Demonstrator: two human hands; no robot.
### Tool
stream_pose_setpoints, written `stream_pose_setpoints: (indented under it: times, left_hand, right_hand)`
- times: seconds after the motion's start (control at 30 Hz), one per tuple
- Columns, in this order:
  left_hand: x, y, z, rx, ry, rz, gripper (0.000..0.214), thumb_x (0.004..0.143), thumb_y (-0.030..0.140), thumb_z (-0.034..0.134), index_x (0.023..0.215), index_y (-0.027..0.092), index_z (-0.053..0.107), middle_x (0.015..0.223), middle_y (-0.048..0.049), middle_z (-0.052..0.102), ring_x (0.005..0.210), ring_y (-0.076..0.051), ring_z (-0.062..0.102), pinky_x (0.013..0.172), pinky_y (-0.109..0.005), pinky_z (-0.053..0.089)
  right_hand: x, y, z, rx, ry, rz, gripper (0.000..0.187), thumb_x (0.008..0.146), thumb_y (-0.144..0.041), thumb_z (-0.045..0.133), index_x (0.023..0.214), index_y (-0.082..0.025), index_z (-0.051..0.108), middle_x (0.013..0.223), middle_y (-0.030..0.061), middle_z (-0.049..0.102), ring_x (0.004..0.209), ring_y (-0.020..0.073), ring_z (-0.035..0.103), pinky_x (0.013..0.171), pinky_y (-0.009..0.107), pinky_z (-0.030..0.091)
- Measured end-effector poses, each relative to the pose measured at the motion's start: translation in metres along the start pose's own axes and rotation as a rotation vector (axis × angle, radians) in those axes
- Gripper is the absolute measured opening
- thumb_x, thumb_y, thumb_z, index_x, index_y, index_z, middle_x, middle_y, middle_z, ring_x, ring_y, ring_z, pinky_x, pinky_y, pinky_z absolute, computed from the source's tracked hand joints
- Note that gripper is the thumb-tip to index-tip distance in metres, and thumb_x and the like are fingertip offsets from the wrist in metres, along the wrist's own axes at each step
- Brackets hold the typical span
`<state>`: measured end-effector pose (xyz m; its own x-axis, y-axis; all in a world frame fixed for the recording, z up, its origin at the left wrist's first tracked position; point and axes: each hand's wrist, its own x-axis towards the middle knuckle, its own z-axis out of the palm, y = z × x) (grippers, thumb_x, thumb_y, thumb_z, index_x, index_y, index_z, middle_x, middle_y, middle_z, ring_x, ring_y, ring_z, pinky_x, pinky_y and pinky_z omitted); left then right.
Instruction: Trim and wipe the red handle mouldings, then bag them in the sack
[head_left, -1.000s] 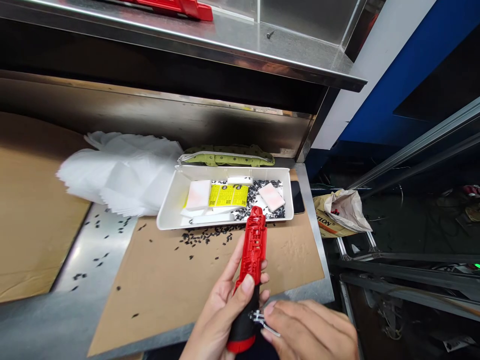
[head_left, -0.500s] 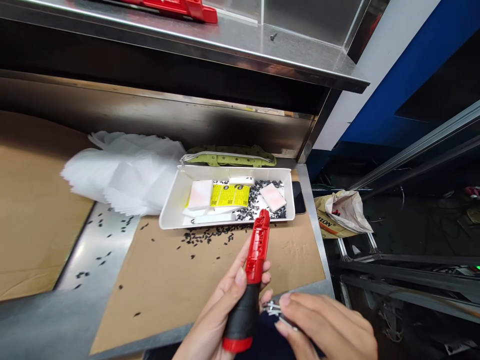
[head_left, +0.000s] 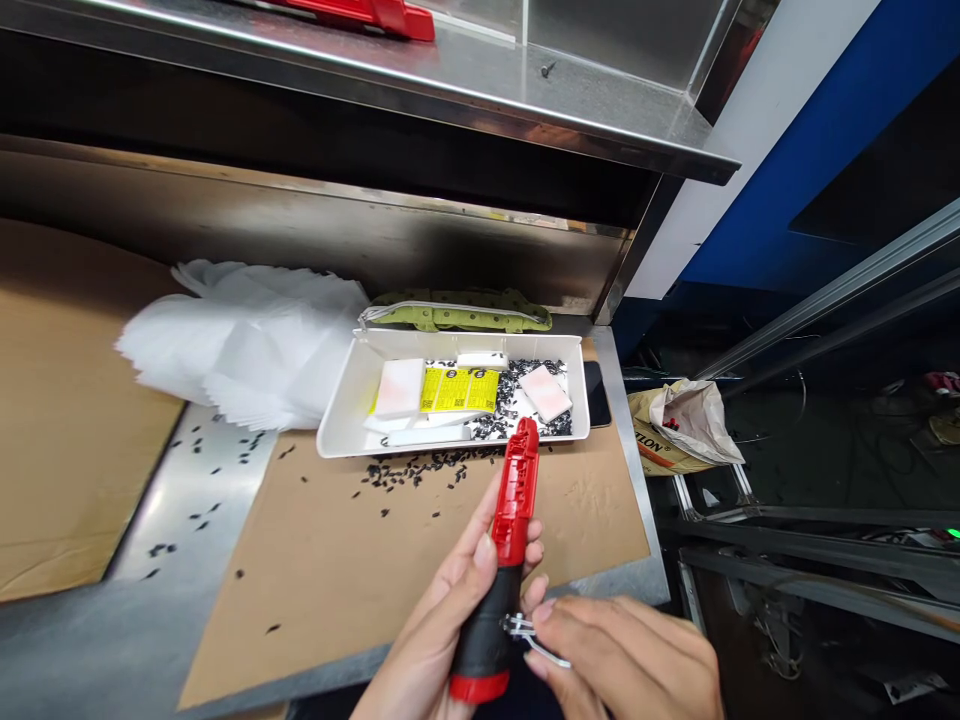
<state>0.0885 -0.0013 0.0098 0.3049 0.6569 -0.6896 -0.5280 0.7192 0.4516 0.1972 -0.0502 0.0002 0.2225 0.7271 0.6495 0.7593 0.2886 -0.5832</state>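
Observation:
A red-and-black plastic handle (head_left: 517, 500) is held in my left hand (head_left: 427, 620), fingers wrapped round its middle. Its red upper half shows an open, ribbed inside; the black lower half ends in a red cap. In a pinch between thumb and fingers, my right hand (head_left: 630, 655) has a small shiny metal piece (head_left: 529, 635) with thin bars, its exact kind unclear. The tip of that piece lies right against the black part's right side; whether it touches I cannot tell. Beyond the handle stands a white tray (head_left: 341, 420) with small black parts inside.
In the tray lie a yellow label sheet (head_left: 465, 390) and white foam blocks (head_left: 547, 392). Loose black parts (head_left: 405, 475) scatter over the cardboard (head_left: 322, 560). White foam sheets (head_left: 262, 350), a green pouch (head_left: 472, 312), a phone (head_left: 598, 395) and a paper sack (head_left: 675, 440) surround it.
My right hand has moved left with the metal piece, bringing it up to the handle's black part. The piece has turned, showing its bars more clearly. The left hand has barely shifted.

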Motion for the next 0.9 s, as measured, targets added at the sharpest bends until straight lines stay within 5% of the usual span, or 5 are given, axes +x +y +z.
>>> stream_pose_setpoints:
  times: [0.2, 0.47, 0.67, 0.9]
  left_hand:
    - [0.004, -0.002, -0.005, 0.002, 0.003, 0.010, 0.057, 0.079, 0.024, 0.074, 0.133, 0.023, 0.055, 0.107, -0.0136, 0.071, 0.085, -0.017, 0.066, 0.078, -0.029, 0.058]
    - [0.000, -0.003, -0.002, -0.021, -0.015, 0.026, 0.062, 0.075, 0.028, 0.078, 0.133, 0.027, 0.055, 0.099, -0.0083, 0.071, 0.075, -0.013, 0.063, 0.078, -0.027, 0.057]
    - [0.002, -0.002, -0.001, -0.036, -0.035, -0.013, 0.072, 0.071, 0.031, 0.081, 0.136, 0.029, 0.051, 0.098, -0.0074, 0.072, 0.074, -0.015, 0.063, 0.075, -0.026, 0.056]
    - [0.011, -0.008, -0.005, -0.074, -0.028, -0.038, 0.075, 0.068, 0.030, 0.084, 0.135, 0.026, 0.052, 0.098, -0.0089, 0.073, 0.073, -0.015, 0.065, 0.074, -0.026, 0.057]
  right_hand:
    - [0.003, 0.005, -0.008, 0.015, 0.092, -0.014, 0.014, 0.088, -0.015, 0.061, 0.076, -0.017, 0.068, 0.064, -0.0019, 0.072, 0.052, 0.0085, 0.067, 0.060, 0.013, 0.054]
    - [0.000, 0.002, -0.007, 0.037, -0.050, 0.035, 0.019, 0.095, -0.022, 0.051, 0.085, -0.019, 0.067, 0.070, 0.0002, 0.073, 0.055, 0.0124, 0.068, 0.056, 0.020, 0.055]
    - [0.006, 0.011, -0.021, 0.012, -0.281, -0.127, 0.009, 0.090, -0.015, 0.058, 0.093, -0.016, 0.066, 0.079, -0.0001, 0.075, 0.060, 0.0112, 0.070, 0.061, 0.016, 0.057]
    - [0.005, 0.016, -0.023, 0.006, -0.231, -0.100, 0.010, 0.089, -0.011, 0.058, 0.091, -0.016, 0.066, 0.078, -0.0012, 0.075, 0.061, 0.0103, 0.071, 0.064, 0.015, 0.057]
